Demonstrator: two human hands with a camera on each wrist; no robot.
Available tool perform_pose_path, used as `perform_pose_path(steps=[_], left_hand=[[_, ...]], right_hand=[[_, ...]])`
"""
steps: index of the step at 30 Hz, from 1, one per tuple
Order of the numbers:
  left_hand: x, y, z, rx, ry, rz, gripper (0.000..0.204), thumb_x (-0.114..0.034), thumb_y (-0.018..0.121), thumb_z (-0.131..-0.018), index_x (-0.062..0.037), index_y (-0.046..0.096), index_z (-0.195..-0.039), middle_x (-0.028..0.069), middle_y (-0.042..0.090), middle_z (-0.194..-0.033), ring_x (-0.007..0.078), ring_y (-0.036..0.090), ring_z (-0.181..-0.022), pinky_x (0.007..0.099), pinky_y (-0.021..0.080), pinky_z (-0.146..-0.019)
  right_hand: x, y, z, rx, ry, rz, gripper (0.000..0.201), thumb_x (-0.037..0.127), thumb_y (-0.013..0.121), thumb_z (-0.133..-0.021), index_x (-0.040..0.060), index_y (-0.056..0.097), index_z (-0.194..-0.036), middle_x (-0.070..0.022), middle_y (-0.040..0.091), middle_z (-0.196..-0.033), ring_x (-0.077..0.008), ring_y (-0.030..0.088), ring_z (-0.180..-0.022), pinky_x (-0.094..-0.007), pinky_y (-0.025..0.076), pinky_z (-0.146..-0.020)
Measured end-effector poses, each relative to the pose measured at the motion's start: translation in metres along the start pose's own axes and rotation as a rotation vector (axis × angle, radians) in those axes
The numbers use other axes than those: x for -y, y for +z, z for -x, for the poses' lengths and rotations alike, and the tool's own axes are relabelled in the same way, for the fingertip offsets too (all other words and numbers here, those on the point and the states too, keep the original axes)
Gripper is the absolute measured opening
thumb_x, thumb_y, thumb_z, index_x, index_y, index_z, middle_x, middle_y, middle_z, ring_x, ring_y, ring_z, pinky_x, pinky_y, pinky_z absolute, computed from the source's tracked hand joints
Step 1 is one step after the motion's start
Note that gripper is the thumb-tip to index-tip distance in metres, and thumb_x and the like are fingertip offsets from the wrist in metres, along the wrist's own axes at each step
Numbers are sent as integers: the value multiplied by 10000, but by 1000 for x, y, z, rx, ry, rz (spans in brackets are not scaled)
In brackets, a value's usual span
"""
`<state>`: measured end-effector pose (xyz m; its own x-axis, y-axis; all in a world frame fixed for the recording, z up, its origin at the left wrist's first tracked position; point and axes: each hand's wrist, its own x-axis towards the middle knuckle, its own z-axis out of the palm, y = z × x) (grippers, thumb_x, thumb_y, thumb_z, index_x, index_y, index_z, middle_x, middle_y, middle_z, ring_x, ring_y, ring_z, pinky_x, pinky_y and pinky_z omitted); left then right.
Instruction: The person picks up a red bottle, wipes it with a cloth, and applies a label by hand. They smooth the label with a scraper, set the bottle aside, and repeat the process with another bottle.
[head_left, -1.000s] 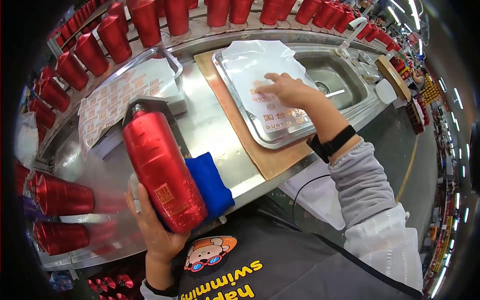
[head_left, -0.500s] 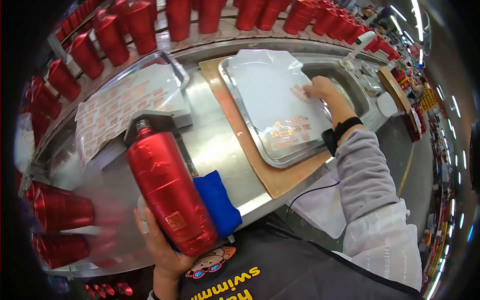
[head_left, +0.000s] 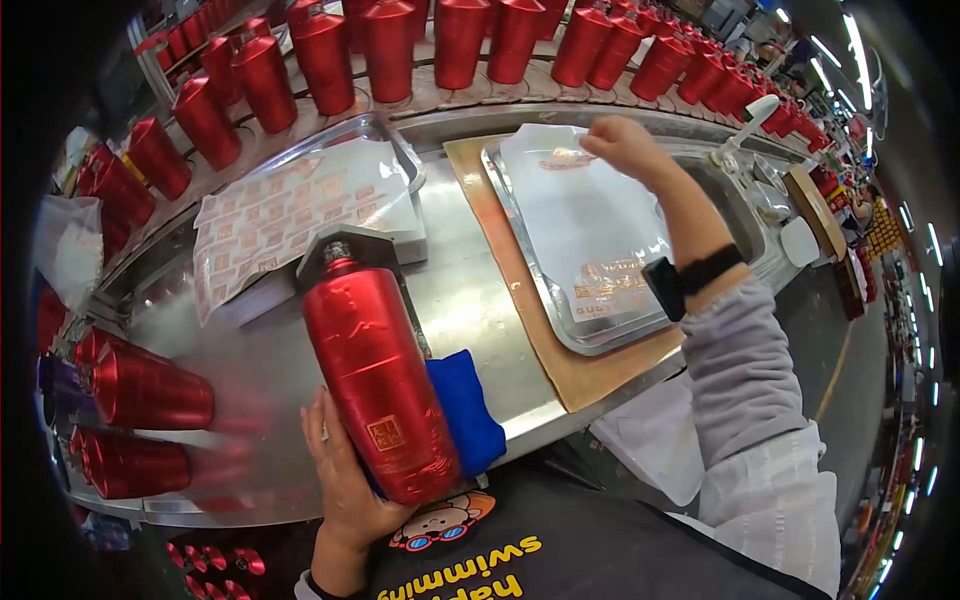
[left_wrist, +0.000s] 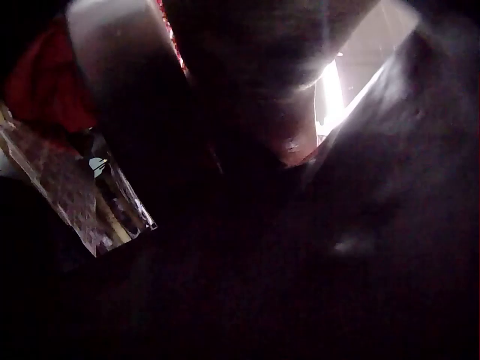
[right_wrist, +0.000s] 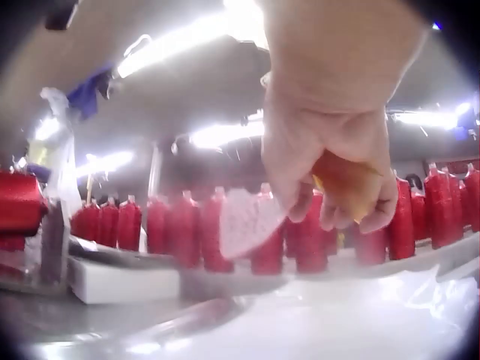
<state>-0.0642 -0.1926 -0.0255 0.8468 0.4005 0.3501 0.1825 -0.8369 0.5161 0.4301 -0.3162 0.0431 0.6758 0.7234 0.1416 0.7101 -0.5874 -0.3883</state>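
1. The left hand (head_left: 345, 480) cups the base of a red bottle (head_left: 378, 375), fingers wrapped round its lower end. The bottle lies slanted on the steel worktop (head_left: 455, 290), its neck resting against a small dark stand (head_left: 345, 250) and a gold square mark facing up near its bottom.
2. A blue cloth (head_left: 462, 410) lies just beside the bottle, touching its right flank, near the table's front edge.
3. The right hand (head_left: 622, 145) is raised over the far end of a metal tray (head_left: 560, 320). In the right wrist view its fingers (right_wrist: 330, 157) pinch a thin pale label (right_wrist: 247, 221) that hangs from the fingertips, with something orange-yellow (right_wrist: 346, 184) tucked in the curled palm.
4. The tray sits on a tan mat (head_left: 530, 330) and holds a shiny white sheet (head_left: 585, 215) with gold-printed labels (head_left: 610, 275) near its front end.
5. Between bottle and tray lies only bare steel. Behind the stand a second tray (head_left: 400, 150) carries a spread sheet of small printed labels (head_left: 290, 210).
6. A row of upright red bottles (head_left: 480, 35) lines the back of the worktop, and more of them lie on their sides (head_left: 145, 390) left of the held bottle.
7. A sink (head_left: 745, 215) lies right of the tray, partly hidden by the right forearm, which bears a black wrist strap (head_left: 690, 280).
8. The left wrist view is too dark to tell anything.
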Motion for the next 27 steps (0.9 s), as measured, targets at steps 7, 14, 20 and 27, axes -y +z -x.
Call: perform_pose_path(steps=[7,14,20,27], left_hand=[[-12,-15,-1,39,5,-82,1189,-563,780,-680,131,209,-1458,333,439,-1359,524,336,-1329,647,143,-1120],[5,-17,-4,158,-35,380,1242,-675,691,-737,92,84,-1503,335,219,-1507,492,235,-1401,574,140,-1150],[6,-7,-17,18,-169,690,1148,-748,490,-849,91,73,-1513,282,283,-1511,345,341,-1397,405,267,-1137],[10,-6,-29,92,-243,811,1063,-671,514,-889,80,101,-1516,268,293,-1519,343,321,-1411,410,239,-1149]], right_hand=[[-38,89,-20,-78,-19,453,159,203,648,-812,51,693,-815,-175,647,-958,-363,608,-959,-449,516,-819],[29,24,-1,-161,-421,89,198,217,644,-861,19,645,-851,-172,605,-976,-372,583,-950,-452,486,-820],[-20,70,-51,-24,-125,138,278,306,649,-842,37,691,-900,-220,623,-1040,-389,598,-974,-463,493,-870],[3,98,-52,-79,-12,421,234,267,631,-878,45,666,-945,-172,582,-1105,-370,557,-1080,-451,488,-899]])
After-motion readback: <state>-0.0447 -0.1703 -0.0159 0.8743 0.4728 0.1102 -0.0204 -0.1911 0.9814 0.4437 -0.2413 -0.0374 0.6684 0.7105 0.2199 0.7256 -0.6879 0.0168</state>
